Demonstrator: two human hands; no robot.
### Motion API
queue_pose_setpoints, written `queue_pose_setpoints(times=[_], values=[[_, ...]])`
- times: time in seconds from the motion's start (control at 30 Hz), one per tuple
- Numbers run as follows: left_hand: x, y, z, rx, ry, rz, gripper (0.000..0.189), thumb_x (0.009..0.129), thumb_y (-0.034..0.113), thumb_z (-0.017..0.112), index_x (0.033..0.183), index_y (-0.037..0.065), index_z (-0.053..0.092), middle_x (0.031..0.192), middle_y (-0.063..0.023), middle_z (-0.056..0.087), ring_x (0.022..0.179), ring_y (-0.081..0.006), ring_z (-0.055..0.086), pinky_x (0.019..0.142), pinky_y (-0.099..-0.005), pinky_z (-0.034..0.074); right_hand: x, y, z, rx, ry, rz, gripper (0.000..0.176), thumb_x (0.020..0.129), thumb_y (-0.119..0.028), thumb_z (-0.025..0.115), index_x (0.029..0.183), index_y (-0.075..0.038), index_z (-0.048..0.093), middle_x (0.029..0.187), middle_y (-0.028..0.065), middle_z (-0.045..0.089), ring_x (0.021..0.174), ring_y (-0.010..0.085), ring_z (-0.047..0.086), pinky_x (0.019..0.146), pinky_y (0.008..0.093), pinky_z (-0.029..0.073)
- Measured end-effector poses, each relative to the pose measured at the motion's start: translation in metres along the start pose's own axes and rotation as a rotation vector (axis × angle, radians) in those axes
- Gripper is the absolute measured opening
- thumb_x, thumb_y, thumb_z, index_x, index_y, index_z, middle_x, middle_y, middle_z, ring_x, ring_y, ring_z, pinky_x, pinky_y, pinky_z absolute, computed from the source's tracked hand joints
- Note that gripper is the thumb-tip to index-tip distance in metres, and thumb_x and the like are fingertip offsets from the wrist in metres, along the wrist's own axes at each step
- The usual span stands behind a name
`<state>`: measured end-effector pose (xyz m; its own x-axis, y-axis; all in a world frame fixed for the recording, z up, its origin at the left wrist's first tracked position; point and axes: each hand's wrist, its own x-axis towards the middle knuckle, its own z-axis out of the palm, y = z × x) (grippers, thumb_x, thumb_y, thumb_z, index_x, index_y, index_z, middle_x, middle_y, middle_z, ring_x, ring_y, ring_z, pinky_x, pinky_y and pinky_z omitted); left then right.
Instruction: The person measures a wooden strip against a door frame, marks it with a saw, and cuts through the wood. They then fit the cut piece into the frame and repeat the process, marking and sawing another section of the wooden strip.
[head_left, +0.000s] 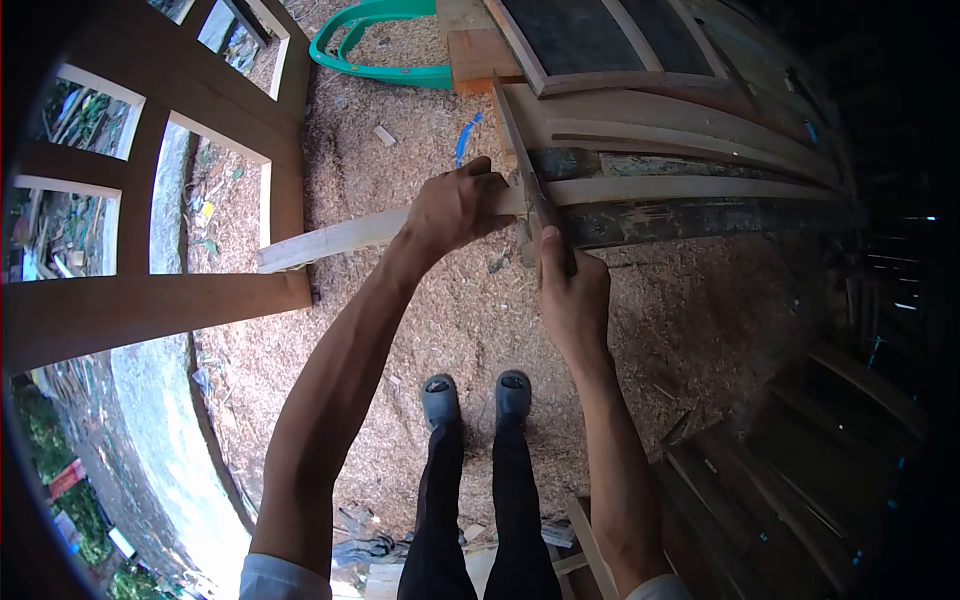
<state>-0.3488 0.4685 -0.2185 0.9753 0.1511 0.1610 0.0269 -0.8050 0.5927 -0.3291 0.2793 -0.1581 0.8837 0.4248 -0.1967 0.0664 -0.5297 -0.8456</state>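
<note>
A long pale wooden strip [345,238] runs across the view, its left end by the wooden frame and its right part over a dark, worn beam [690,220]. My left hand [455,208] is wrapped round the strip, just left of a blade. In my right hand [574,285] is the handle of a saw [518,140], which points away from me. The blade crosses the strip close to the beam's left end, between my two hands. My right thumb lies along the handle.
A brown wooden frame with openings [285,185] stands at the left. Behind the beam lie planks [690,115] and a framed panel [625,45]. A green plastic ring [385,75] lies at the top. Wood shavings cover the floor [480,320]. Stacked wood is at the lower right.
</note>
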Motion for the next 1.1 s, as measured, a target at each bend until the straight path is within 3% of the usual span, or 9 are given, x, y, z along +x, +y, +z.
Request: queue_pose_setpoints(times=[0.13, 0.3, 0.4, 0.5, 0.67, 0.73, 0.8, 0.97, 1.1], values=[[-0.004, 0.002, 0.0, 0.023, 0.012, -0.005, 0.044, 0.072, 0.033, 0.08, 0.104, 0.007, 0.066, 0.101, -0.0077, 0.063, 0.084, -0.0315, 0.067, 0.075, -0.0434, 0.055, -0.01, 0.021, 0.013, 0.149, 0.048, 0.035, 0.051, 0.099, -0.035, 0.049, 0.065, 0.003, 0.055, 0.049, 0.0073, 0.046, 0.047, 0.0129, 0.044, 0.048, 0.0353, 0.035], [-0.001, 0.006, -0.006, -0.009, -0.086, -0.083, 0.045, 0.073, 0.036, 0.077, 0.106, 0.008, 0.066, 0.107, -0.0077, 0.062, 0.091, -0.0335, 0.065, 0.08, -0.0433, 0.054, -0.018, 0.051, 0.033, 0.254, 0.16, -0.074, 0.053, 0.099, -0.04, 0.049, 0.066, 0.001, 0.057, 0.05, 0.0059, 0.047, 0.048, 0.0122, 0.045, 0.049, 0.0347, 0.035], [-0.004, -0.003, 0.002, 0.014, -0.007, -0.001, 0.043, 0.074, 0.036, 0.076, 0.105, 0.008, 0.066, 0.107, -0.0075, 0.062, 0.09, -0.0331, 0.065, 0.08, -0.0433, 0.054, -0.003, 0.006, 0.002, 0.003, 0.006, 0.055, 0.054, 0.099, -0.041, 0.047, 0.067, 0.001, 0.057, 0.05, 0.0069, 0.048, 0.05, 0.0142, 0.051, 0.05, 0.0357, 0.037], [-0.003, 0.007, -0.005, 0.014, -0.061, -0.076, 0.041, 0.074, 0.036, 0.076, 0.103, 0.008, 0.066, 0.107, -0.0073, 0.062, 0.09, -0.0327, 0.066, 0.08, -0.0428, 0.055, 0.018, -0.042, -0.019, 0.027, -0.117, 0.119, 0.056, 0.099, -0.041, 0.045, 0.064, 0.003, 0.054, 0.049, 0.0071, 0.046, 0.047, 0.0167, 0.05, 0.048, 0.0372, 0.035], [-0.002, 0.003, -0.002, 0.049, -0.053, -0.051, 0.045, 0.076, 0.037, 0.075, 0.108, 0.007, 0.063, 0.105, -0.0082, 0.065, 0.09, -0.0329, 0.066, 0.078, -0.0436, 0.055, -0.026, 0.041, 0.013, 0.181, 0.086, 0.026, 0.055, 0.099, -0.04, 0.049, 0.061, 0.001, 0.051, 0.049, 0.0027, 0.043, 0.045, 0.0107, 0.041, 0.044, 0.0336, 0.029], [-0.003, 0.001, -0.001, 0.054, -0.033, -0.041, 0.044, 0.076, 0.037, 0.076, 0.106, 0.008, 0.064, 0.101, -0.0088, 0.066, 0.088, -0.0322, 0.067, 0.077, -0.0423, 0.055, -0.053, 0.112, 0.039, 0.408, 0.16, -0.119, 0.052, 0.099, -0.036, 0.052, 0.058, -0.006, 0.04, 0.055, -0.0017, 0.041, 0.047, 0.0072, 0.038, 0.043, 0.026, 0.028], [-0.003, 0.001, 0.0, 0.06, -0.017, -0.028, 0.043, 0.076, 0.038, 0.076, 0.105, 0.009, 0.064, 0.098, -0.0093, 0.067, 0.086, -0.0315, 0.068, 0.075, -0.0411, 0.055, -0.079, 0.138, 0.04, 0.44, 0.145, -0.141, 0.052, 0.099, -0.035, 0.052, 0.058, -0.006, 0.038, 0.055, -0.0027, 0.038, 0.049, 0.007, 0.036, 0.045, 0.0262, 0.028], [-0.008, 0.008, 0.001, 0.064, -0.076, -0.089, 0.045, 0.08, 0.042, 0.071, 0.11, 0.009, 0.063, 0.097, -0.0116, 0.07, 0.085, -0.0337, 0.068, 0.078, -0.0423, 0.056, -0.108, 0.105, 0.0, 0.405, 0.118, -0.054, 0.051, 0.101, -0.031, 0.049, 0.058, -0.006, 0.039, 0.054, -0.0033, 0.037, 0.047, 0.0062, 0.034, 0.044, 0.0252, 0.027], [-0.008, 0.017, 0.002, 0.089, -0.079, -0.194, 0.042, 0.079, 0.041, 0.071, 0.106, 0.009, 0.064, 0.092, -0.0121, 0.07, 0.081, -0.034, 0.069, 0.075, -0.0433, 0.056, -0.139, 0.045, -0.04, 0.3, 0.021, 0.175, 0.049, 0.102, -0.028, 0.047, 0.059, -0.006, 0.039, 0.053, -0.0044, 0.035, 0.045, 0.0044, 0.032, 0.042, 0.0243, 0.026]])
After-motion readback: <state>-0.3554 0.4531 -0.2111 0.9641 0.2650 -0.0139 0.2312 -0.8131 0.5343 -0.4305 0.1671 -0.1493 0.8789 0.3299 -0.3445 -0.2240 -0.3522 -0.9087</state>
